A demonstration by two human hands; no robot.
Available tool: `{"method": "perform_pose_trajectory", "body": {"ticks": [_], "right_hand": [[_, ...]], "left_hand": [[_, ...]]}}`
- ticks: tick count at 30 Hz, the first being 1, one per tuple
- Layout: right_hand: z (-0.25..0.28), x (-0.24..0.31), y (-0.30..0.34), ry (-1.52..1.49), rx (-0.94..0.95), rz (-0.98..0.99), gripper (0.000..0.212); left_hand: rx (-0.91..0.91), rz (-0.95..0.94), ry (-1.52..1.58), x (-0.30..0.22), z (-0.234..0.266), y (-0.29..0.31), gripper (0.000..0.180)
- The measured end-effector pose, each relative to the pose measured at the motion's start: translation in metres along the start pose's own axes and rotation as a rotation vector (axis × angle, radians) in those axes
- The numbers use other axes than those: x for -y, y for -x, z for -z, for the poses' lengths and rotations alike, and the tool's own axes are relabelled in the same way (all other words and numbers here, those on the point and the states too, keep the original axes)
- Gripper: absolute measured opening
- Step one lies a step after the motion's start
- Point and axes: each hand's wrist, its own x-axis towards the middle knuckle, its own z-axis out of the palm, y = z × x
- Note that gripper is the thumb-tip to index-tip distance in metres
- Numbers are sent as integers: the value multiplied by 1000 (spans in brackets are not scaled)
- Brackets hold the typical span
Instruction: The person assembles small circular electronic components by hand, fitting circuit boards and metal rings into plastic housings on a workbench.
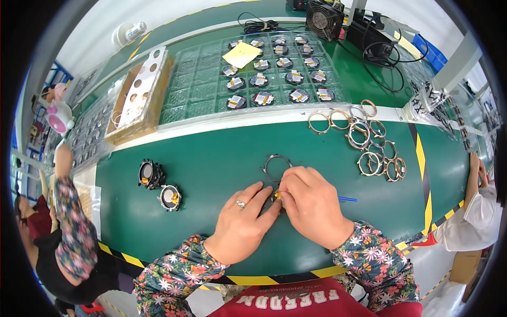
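My left hand [240, 224] and my right hand [314, 206] meet at the middle of the green table. Between their fingertips shows a small dark watch module [276, 196] with a yellow-orange bit, mostly hidden by the fingers. The left thumb and fingers close around its near side. My right hand is pinched above it; what lies inside the pinch is hidden. A thin blue stick [347, 199] sticks out beyond the right hand; whether it is held or lying there I cannot tell. Just past the fingertips lies a dark watch ring [277, 168].
Stacked dark watch cases [151, 175] and a single case with a silver face [170, 197] sit left. Several metal watch rings [359, 134] cluster right. Behind are a clear tray [198, 79] of labelled round modules, a cardboard box [140, 98] and a fan [324, 22]. Other people work at both sides.
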Motion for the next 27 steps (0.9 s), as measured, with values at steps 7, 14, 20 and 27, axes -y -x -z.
{"method": "perform_pose_trajectory", "body": {"ticks": [7, 14, 20, 27], "right_hand": [[-3, 4, -1, 38, 7, 5, 14], [-5, 2, 0, -13, -27, 3, 13], [-2, -1, -2, -93, 39, -35, 13], [1, -5, -7, -135, 147, -62, 13]], "left_hand": [[4, -24, 26, 4, -1, 4, 32], [-2, -2, 83, 3, -4, 4, 31], [9, -4, 134, 7, -5, 4, 29], [-1, 26, 154, 6, -5, 3, 24]]}}
